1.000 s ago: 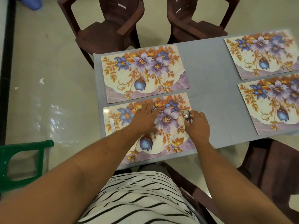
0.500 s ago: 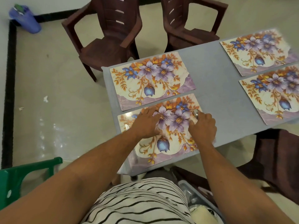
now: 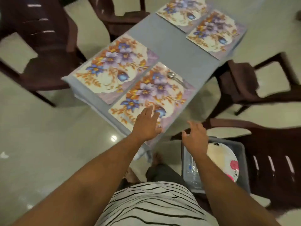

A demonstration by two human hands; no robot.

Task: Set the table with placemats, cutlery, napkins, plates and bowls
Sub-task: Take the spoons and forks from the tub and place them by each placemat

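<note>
Glossy placemat (image 3: 151, 93); shiny, seemingly metal spoon (image 3: 175, 77).

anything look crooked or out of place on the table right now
Nothing stands out. Four floral placemats lie flat in neat pairs, and a spoon rests on the nearest placemat by its right edge. Motion blur hides fine detail.

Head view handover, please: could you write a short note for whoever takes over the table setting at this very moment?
Left hand: open, fingers resting on the near placemat.
Right hand: open, holding nothing, in the air off the table edge above the grey bin.
Things: four floral placemats lie on the table. A spoon lies at the far right corner of the near placemat. A plate sits in the bin on the chair to the right.
Done: placemats laid, one spoon placed.
Left: remaining cutlery, napkins, plates and bowls.
</note>
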